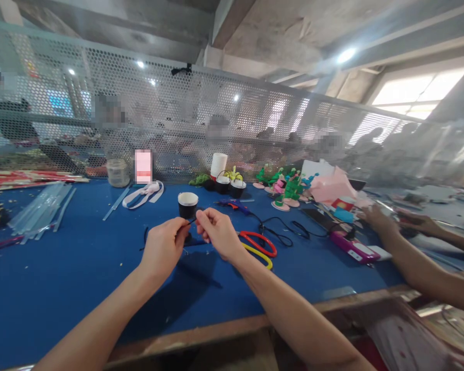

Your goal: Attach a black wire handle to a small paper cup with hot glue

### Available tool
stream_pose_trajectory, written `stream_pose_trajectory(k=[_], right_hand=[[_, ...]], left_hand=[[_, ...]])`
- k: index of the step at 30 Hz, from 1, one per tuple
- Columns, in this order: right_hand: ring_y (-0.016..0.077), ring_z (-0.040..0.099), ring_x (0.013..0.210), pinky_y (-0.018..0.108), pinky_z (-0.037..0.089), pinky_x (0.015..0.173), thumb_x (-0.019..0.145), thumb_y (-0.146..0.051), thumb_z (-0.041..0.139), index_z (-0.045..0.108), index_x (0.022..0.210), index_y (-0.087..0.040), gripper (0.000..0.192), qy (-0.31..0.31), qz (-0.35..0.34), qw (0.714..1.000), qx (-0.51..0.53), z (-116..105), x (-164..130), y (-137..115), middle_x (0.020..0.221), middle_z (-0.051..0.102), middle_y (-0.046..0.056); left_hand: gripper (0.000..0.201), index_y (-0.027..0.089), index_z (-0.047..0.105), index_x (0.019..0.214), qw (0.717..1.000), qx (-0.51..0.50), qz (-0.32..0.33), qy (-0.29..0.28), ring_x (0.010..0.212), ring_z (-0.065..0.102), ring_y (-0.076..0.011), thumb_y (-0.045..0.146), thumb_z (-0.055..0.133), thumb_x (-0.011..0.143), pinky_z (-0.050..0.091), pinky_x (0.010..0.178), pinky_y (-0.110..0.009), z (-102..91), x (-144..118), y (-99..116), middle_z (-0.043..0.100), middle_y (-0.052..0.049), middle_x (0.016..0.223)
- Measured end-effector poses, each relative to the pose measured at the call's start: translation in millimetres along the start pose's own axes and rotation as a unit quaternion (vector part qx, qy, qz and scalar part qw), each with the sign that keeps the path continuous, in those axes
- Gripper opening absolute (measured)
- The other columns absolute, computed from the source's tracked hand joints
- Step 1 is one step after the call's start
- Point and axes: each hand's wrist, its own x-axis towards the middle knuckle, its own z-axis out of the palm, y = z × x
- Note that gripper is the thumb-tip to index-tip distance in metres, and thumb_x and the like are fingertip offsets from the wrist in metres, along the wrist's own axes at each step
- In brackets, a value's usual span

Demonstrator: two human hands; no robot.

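The reference item is the black-sided cup (187, 209), upright on the blue table (81, 288). In front of the cup, the left hand (164, 248) and right hand (217, 232) pinch a thin black strand (192, 221) at their fingertips. Right of the cup lie the blue glue gun (235, 205) and, nearer the wearer, a red handle loop (258, 243) and a yellow handle loop (269, 263). Behind and right of the cup stand two handled cups (237, 191) and green figures (293, 188). Left of the cup lie the white ribbon (144, 196) and, farther out, translucent sticks (42, 212). A co-worker's forearm (421, 268) extends far right of the cup.
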Motion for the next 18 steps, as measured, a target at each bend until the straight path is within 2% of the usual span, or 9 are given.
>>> stream_pose_trajectory(k=[3, 6, 11, 18], right_hand=[[0.0064, 0.036, 0.042, 0.020, 0.029, 0.042, 0.074, -0.039, 0.046, 0.046, 0.058, -0.017, 0.027, 0.004, -0.069, 0.991, -0.113, -3.2, -1.3, -0.5, 0.048, 0.044, -0.004], [0.0076, 0.037, 0.046, 0.020, 0.030, 0.046, 0.076, -0.035, 0.044, 0.046, 0.058, -0.017, 0.025, 0.008, -0.110, 0.978, -0.179, -7.1, -1.2, -2.6, 0.051, 0.045, -0.003], [0.0083, 0.039, 0.049, 0.020, 0.031, 0.048, 0.077, -0.032, 0.042, 0.048, 0.063, -0.018, 0.021, -0.008, -0.122, 0.970, -0.208, -11.2, -0.6, -4.7, 0.055, 0.049, -0.003], [0.0080, 0.039, 0.048, 0.020, 0.031, 0.049, 0.077, -0.034, 0.041, 0.044, 0.059, -0.018, 0.025, 0.000, -0.129, 0.968, -0.214, -11.6, -1.6, -5.8, 0.052, 0.045, -0.004]], left_hand=[[0.021, 0.017, 0.059, 0.080, 1.000, 0.022, 0.005, -0.009, 0.068, 0.058, -0.0160, 0.023, 0.039, 0.079, 0.039, 0.061, -0.023, -0.1, 0.0, -0.7, 0.065, -0.005, 0.076], [0.024, 0.018, 0.058, 0.083, 0.999, 0.042, -0.006, -0.023, 0.070, 0.058, -0.0170, 0.028, 0.036, 0.080, 0.038, 0.061, -0.024, -2.2, 1.0, -2.2, 0.065, -0.005, 0.078], [0.028, 0.018, 0.056, 0.068, 0.994, 0.002, -0.049, -0.102, 0.055, 0.054, -0.0137, 0.030, 0.033, 0.080, 0.034, 0.052, -0.022, -5.9, 3.5, -5.0, 0.061, -0.002, 0.060], [0.029, 0.018, 0.050, 0.060, 0.988, -0.081, -0.061, -0.120, 0.052, 0.050, -0.0128, 0.032, 0.033, 0.078, 0.034, 0.053, -0.022, -8.2, 4.0, -2.9, 0.058, 0.000, 0.056]])
